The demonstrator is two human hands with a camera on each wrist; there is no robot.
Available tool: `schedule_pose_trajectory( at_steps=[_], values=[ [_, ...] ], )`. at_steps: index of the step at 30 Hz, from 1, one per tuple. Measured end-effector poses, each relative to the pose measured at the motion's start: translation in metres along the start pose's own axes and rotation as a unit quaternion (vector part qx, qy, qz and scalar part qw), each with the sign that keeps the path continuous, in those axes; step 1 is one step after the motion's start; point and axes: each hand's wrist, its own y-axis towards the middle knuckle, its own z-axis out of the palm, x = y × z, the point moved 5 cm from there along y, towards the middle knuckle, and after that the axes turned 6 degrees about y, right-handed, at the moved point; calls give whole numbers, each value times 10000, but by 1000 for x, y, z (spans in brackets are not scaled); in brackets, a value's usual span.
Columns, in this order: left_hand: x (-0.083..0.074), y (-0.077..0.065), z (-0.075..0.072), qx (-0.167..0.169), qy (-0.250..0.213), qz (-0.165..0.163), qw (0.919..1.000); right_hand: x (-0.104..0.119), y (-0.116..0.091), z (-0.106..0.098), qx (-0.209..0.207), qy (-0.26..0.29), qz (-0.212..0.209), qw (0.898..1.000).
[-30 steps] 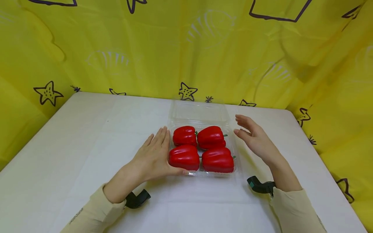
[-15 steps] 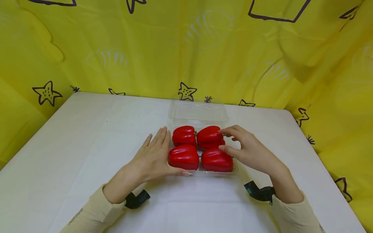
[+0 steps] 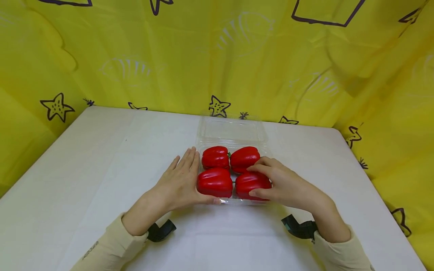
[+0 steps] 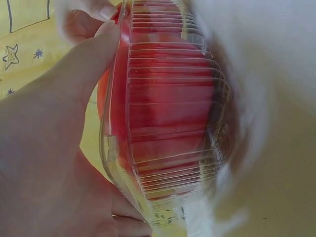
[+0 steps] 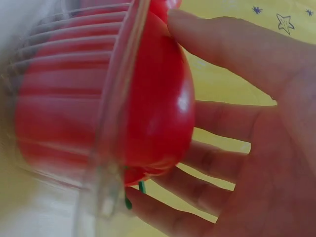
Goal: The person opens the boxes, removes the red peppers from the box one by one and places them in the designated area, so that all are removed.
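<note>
In the head view, a clear plastic clamshell box (image 3: 241,202) holds several red bell peppers. My right hand (image 3: 288,184) grips the front right bell pepper (image 3: 245,183), thumb on its near side and fingers curled over its far side. That bell pepper (image 5: 160,106) fills the middle of the right wrist view, its base still inside the box. My left hand (image 3: 178,186) lies with straight fingers along the box's left side, its thumb on the front rim. Around the gripped one are the front left pepper (image 3: 214,182), back left pepper (image 3: 215,156) and back right pepper (image 3: 242,156).
The box's transparent lid (image 3: 232,130) is folded back towards the far edge of the white table (image 3: 101,162). A yellow patterned curtain (image 3: 190,60) hangs behind and on both sides. A dark wrist mount (image 3: 300,227) sits under the right forearm, another under the left.
My right hand has come in from the right of the box, passed over the right-hand peppers and closed round the front right bell pepper. The left hand has stayed in place.
</note>
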Motion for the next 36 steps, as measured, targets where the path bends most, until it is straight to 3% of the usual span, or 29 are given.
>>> schedule_pose_trajectory(
  at_steps=[10,27,36],
  values=[
    [0,-1,1,-13,64,16,10000,1,3,8,-75,-330,-36,9994],
    [0,0,1,-68,131,63,9999,6,4,7,-427,-860,-528,9940],
    [-1,0,1,-70,143,86,9998,5,4,5,-353,-737,-607,9948]
  ],
)
